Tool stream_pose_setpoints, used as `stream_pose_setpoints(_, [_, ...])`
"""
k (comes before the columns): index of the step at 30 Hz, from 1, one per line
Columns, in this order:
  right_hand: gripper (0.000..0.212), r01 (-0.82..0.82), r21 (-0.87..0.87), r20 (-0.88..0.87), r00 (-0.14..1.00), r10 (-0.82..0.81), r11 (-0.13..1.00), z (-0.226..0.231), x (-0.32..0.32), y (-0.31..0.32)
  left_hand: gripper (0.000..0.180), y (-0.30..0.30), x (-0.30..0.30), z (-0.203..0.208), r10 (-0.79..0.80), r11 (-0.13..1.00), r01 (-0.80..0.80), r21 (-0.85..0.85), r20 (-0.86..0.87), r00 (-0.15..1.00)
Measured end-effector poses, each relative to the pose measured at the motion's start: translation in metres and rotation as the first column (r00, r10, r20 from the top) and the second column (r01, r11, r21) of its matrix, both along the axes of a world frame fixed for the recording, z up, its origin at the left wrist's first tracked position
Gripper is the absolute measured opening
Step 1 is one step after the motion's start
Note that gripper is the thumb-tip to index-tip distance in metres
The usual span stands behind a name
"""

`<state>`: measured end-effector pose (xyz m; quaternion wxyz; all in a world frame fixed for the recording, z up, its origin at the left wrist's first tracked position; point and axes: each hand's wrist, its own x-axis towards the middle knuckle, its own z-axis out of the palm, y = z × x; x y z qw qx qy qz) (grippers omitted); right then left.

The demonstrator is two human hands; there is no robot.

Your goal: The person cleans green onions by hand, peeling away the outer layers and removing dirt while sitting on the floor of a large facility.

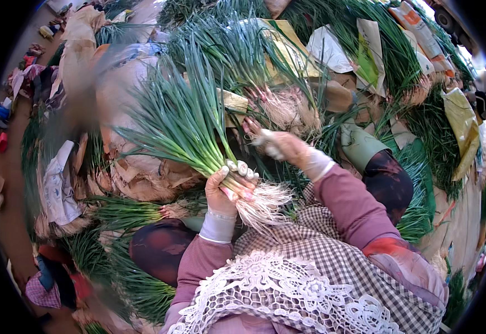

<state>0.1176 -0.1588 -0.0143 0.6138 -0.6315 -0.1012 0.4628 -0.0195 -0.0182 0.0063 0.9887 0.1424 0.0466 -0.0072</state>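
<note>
Amid heaped greens, left hand grips one scallion bunch; right hand reaches.

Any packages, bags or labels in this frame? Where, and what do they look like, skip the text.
Printed sack: top right on the green onion piles, long, white with orange and red.
Yellow bag: right edge, crumpled, glossy.
White-green bag: upper right, flat, folded.
White wrapper: left, crumpled, faint print.
No signs or screens.

Left hand fisted — right hand outstretched
</note>
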Motion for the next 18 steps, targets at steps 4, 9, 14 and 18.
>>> stream_pose_setpoints(4, [0.045, 0.241, 0.478, -0.394, 0.918, -0.039, 0.845, 0.016, -0.018, 0.065, 0.016, -0.006, 0.002, 0.009, -0.029, 0.991, 0.028, 0.128, 0.006, 1.000])
stream_pose_setpoints(9, [0.021, -0.182, -0.660, 0.525, 0.583, 0.621, 0.729, -0.013, -0.036, 0.077, 0.016, 0.002, -0.004, 0.014, -0.003, 0.999, -0.002, 0.040, 0.124, 0.992])
stream_pose_setpoints(14, [0.026, -0.482, -0.704, 0.362, 0.388, 0.847, 0.522, -0.059, -0.019, 0.048, 0.023, 0.007, 0.000, 0.014, 0.029, 0.999, -0.029, 0.038, -0.019, 0.999])
stream_pose_setpoints(18, [0.037, 0.432, -0.463, 0.832, 0.512, 0.212, 0.774, 0.027, 0.056, 0.036, 0.053, 0.009, 0.005, 0.009, 0.029, 0.988, -0.012, 0.156, -0.106, 0.994])
